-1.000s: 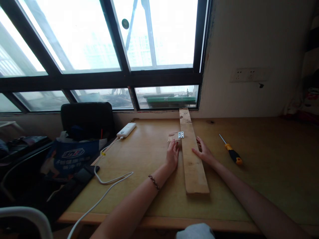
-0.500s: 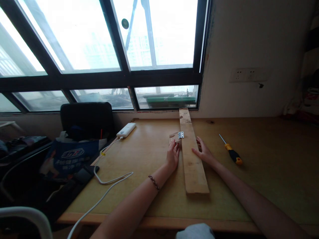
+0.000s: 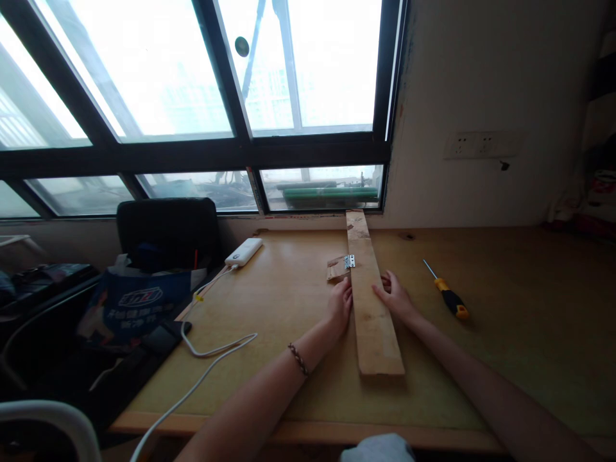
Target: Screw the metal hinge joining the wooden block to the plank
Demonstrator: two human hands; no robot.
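A long wooden board (image 3: 373, 314) lies on the table, running away from me toward the window. A metal hinge (image 3: 349, 261) joins its left edge to a small wood block (image 3: 337, 268). My left hand (image 3: 339, 307) is closed against the board's left edge, just below the block, with its fingertips partly hidden. On the opposite edge, my right hand (image 3: 397, 299) grips the board, thumb on the top face and fingers along the side. To the right rests a screwdriver (image 3: 451, 298) with a yellow and black handle, touched by neither hand.
A white power bank (image 3: 244, 252) with a white cable (image 3: 212, 351) lies on the table's left part. Beyond the left edge are a black chair (image 3: 166, 224) and a blue bag (image 3: 139, 301). The window and a wall with sockets (image 3: 474, 145) bound the far side.
My left hand has left the small block and slid toward me and right, to the board's left edge. My right hand has shifted only slightly. The board looks unmoved.
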